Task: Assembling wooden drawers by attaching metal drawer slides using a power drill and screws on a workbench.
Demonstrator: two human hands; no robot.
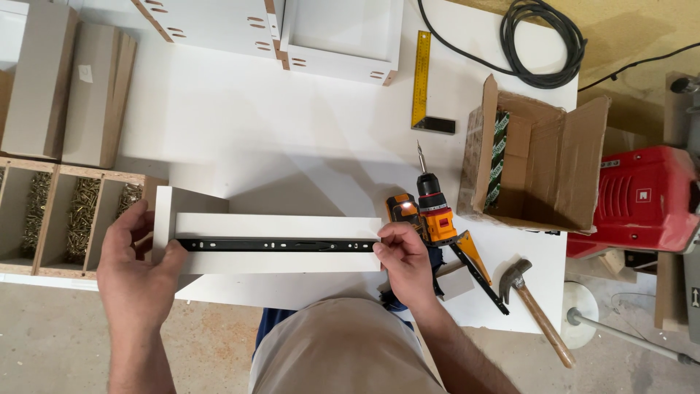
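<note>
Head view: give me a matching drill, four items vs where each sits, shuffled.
Items:
1. black drawer slide
2. cordless drill
3. hammer
4. yellow try square

Places:
A. far side of the table, left of the cardboard box
B. along the white panel held by both hands
C. table's near right corner, handle past the edge
D. just right of the right hand

Pairs: 1-B, 2-D, 3-C, 4-A

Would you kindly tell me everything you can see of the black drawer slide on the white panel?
The black drawer slide is a long, narrow metal rail with small holes along it. It lies lengthwise along the middle of the white panel, which stands on edge at the white table's near side. The left hand holds its left end, the right hand its right end.
</note>
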